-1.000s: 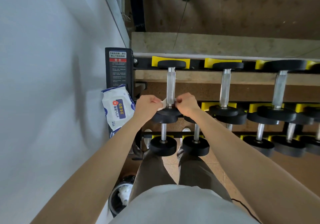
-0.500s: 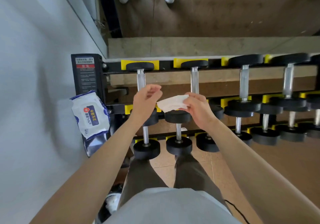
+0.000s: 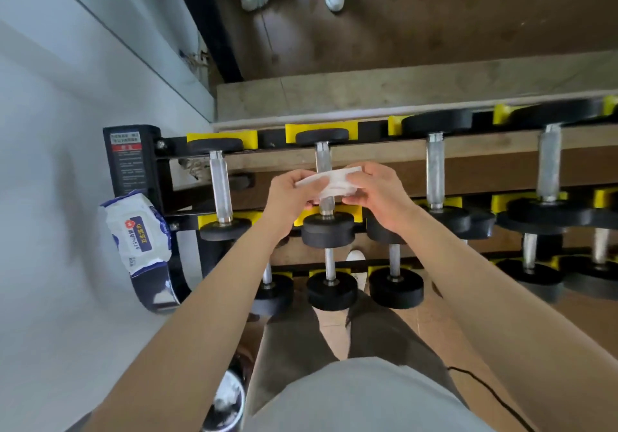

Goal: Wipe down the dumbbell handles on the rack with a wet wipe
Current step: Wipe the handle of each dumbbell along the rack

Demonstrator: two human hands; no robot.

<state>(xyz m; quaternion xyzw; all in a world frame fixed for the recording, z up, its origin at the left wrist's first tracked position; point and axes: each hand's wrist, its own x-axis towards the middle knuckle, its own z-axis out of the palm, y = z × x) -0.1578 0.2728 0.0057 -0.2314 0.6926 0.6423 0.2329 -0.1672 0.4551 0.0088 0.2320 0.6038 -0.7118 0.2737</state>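
Note:
A white wet wipe (image 3: 334, 182) is stretched across the metal handle (image 3: 323, 160) of the second dumbbell from the left on the rack's top tier. My left hand (image 3: 291, 197) pinches the wipe's left end and my right hand (image 3: 378, 194) grips its right end, one on each side of the handle. The leftmost dumbbell's handle (image 3: 219, 187) stands bare beside them. Further handles (image 3: 434, 172) run to the right along the black and yellow rack (image 3: 160, 177).
A pack of wet wipes (image 3: 138, 231) hangs at the rack's left end, against the white wall. Lower tiers hold more black dumbbells (image 3: 331, 289). A bin with used wipes (image 3: 227, 401) stands on the floor by my left leg. A mirror behind the rack shows shoes.
Both hands left the leftmost dumbbell's handle and carried the wipe to the second handle. The left hand, open half a second ago, now pinches the wipe's left end.

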